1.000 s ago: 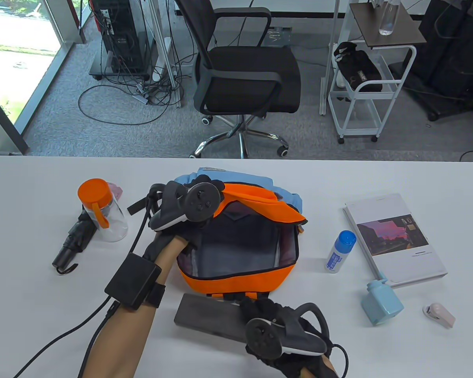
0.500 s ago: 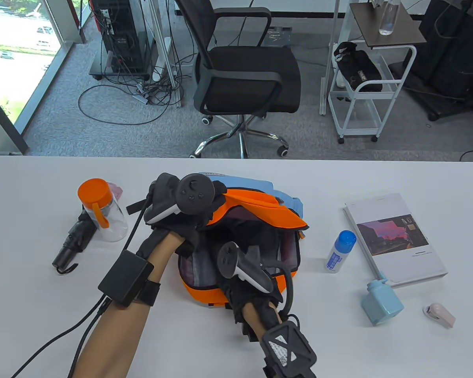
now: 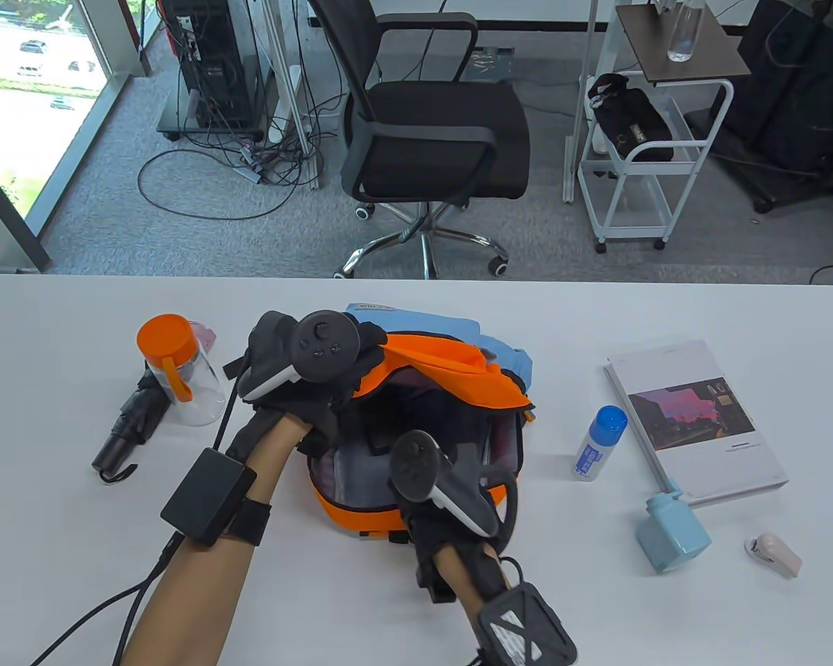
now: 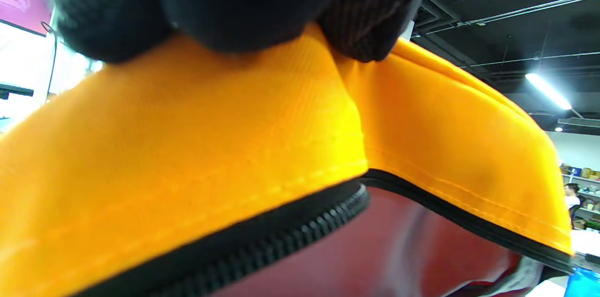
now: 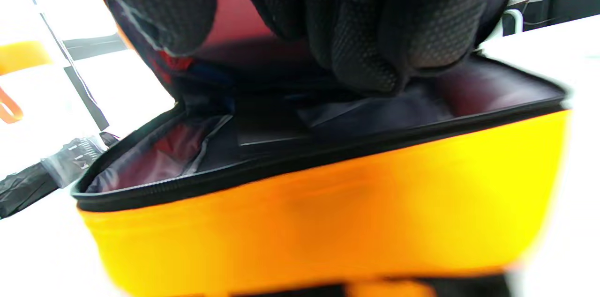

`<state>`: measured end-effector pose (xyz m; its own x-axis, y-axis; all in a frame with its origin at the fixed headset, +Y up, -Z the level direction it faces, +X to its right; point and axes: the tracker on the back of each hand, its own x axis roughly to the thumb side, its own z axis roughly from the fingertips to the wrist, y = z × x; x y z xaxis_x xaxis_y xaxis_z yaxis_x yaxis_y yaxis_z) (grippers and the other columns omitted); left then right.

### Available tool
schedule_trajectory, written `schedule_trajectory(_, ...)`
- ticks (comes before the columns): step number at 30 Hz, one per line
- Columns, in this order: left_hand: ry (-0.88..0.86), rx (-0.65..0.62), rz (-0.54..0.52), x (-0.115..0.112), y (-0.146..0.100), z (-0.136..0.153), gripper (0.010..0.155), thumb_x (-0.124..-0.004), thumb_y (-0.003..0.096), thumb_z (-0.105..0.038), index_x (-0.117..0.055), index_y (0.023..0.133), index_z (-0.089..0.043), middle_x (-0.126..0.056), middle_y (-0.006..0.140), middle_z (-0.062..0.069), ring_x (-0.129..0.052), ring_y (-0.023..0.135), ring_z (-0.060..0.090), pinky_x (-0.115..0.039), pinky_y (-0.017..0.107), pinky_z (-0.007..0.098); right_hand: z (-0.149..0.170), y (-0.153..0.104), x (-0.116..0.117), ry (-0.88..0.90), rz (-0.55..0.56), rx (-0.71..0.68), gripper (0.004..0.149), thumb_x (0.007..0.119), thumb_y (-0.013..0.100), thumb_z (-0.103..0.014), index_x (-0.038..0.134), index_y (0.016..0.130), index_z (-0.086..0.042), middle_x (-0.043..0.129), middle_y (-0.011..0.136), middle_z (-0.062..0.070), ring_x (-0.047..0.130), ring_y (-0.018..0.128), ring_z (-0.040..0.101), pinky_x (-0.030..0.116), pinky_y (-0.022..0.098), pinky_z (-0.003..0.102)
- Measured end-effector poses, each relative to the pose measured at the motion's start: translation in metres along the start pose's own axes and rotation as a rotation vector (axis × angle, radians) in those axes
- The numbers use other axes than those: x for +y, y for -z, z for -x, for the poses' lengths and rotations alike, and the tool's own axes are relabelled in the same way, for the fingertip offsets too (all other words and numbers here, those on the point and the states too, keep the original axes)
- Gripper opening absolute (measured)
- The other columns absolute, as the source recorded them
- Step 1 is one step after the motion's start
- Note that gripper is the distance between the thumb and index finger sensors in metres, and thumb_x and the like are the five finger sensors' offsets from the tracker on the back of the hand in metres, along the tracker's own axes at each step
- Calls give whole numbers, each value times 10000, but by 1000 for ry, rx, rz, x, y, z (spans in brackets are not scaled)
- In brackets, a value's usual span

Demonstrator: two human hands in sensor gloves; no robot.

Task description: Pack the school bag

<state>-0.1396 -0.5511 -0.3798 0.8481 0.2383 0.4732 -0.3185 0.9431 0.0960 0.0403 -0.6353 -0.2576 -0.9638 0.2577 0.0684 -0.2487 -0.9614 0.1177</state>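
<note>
The orange and blue school bag (image 3: 423, 501) lies open in the middle of the table. My left hand (image 3: 369, 348) grips the orange flap (image 3: 458, 371) at its left edge and holds it up; the left wrist view shows my fingers (image 4: 234, 2) on that flap (image 4: 187, 156) above the zip. My right hand (image 3: 396, 444) reaches into the opening from the front and holds a dark grey case (image 3: 373, 431) down inside. The right wrist view shows my fingers (image 5: 375, 30) over the case (image 5: 267, 128), behind the bag's front wall (image 5: 328, 222).
To the right lie a book (image 3: 697, 420), a blue-capped white bottle (image 3: 599, 444), a light blue bottle (image 3: 672, 531) and a small pink item (image 3: 772, 555). To the left stand an orange-lidded cup (image 3: 180, 371) and a folded black umbrella (image 3: 128, 427).
My right hand lifted the grey case from the table in front of the bag and carried it into the opening. My left hand raised the flap and drew it left.
</note>
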Motion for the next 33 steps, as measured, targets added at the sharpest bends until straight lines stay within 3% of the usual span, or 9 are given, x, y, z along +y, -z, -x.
schedule_trajectory(4, 25, 13, -3, -3, -4, -5, 434, -829, 468, -344, -963, 833, -151, -988, 668, 127, -945, 240, 45, -932, 274, 328, 66, -41, -24, -132, -73, 172, 651, 800, 441, -404, 716, 973, -40, 828, 921, 304, 970, 660, 458, 862, 466, 478)
schedule_trajectory(8, 47, 24, 4, -6, -7, -8, 434, -827, 467, -346, -963, 835, -159, -987, 677, 126, -948, 249, 50, -933, 283, 335, 149, -60, -43, -317, -31, 447, 615, 787, 444, -429, 741, 946, -77, 859, 889, 249, 971, 638, 421, 847, 459, 476)
schedule_trajectory(10, 40, 36, 0, -7, -9, -8, 435, -828, 468, -345, -963, 835, -155, -986, 679, 130, -948, 250, 54, -932, 285, 337, 193, -62, -39, -319, 23, 566, 721, 787, 440, -444, 612, 1026, -63, 732, 991, 271, 871, 760, 483, 783, 533, 537)
schedule_trajectory(14, 40, 45, -1, -8, -8, -9, 435, -828, 467, -346, -964, 834, -156, -986, 679, 131, -950, 251, 56, -932, 286, 340, 233, -52, -7, -253, -82, 597, 893, 750, 421, -503, 370, 1080, -36, 470, 1109, 325, 652, 928, 571, 675, 625, 633)
schedule_trajectory(17, 48, 47, 6, -8, -7, -9, 435, -827, 468, -347, -964, 835, -158, -986, 681, 129, -950, 252, 56, -933, 287, 339, 237, -42, 7, -220, -16, 553, 870, 754, 418, -451, 370, 1062, -9, 555, 1065, 314, 736, 875, 541, 710, 595, 606)
schedule_trajectory(19, 45, 51, 9, -8, -5, -9, 435, -827, 470, -345, -963, 836, -154, -987, 680, 131, -949, 252, 56, -932, 286, 340, 238, -37, 6, -298, 49, 543, 895, 756, 384, -464, 384, 1049, 6, 734, 948, 238, 883, 743, 439, 776, 538, 533)
schedule_trajectory(24, 50, 44, 16, -9, -4, -10, 435, -827, 468, -344, -964, 835, -153, -986, 679, 133, -948, 251, 56, -932, 286, 339, 231, -35, 6, -259, -284, 546, 1039, 801, 411, -483, 218, 1040, 104, 617, 910, 265, 865, 709, 430, 787, 523, 511)
schedule_trajectory(27, 42, 46, 22, -8, -4, -9, 435, -827, 469, -343, -963, 836, -155, -986, 681, 129, -949, 253, 58, -932, 288, 341, 217, -47, 5, -36, -295, 469, 1030, 854, 403, -430, 257, 1039, 116, 587, 903, 315, 845, 710, 485, 785, 514, 546)
schedule_trajectory(33, 44, 42, 28, -9, -4, -9, 434, -827, 468, -342, -965, 834, -152, -986, 679, 133, -949, 252, 59, -932, 287, 343, 124, -70, -24, 4, -152, 111, 857, 932, 364, -393, 532, 1015, -4, 648, 929, 263, 887, 731, 488, 832, 507, 531)
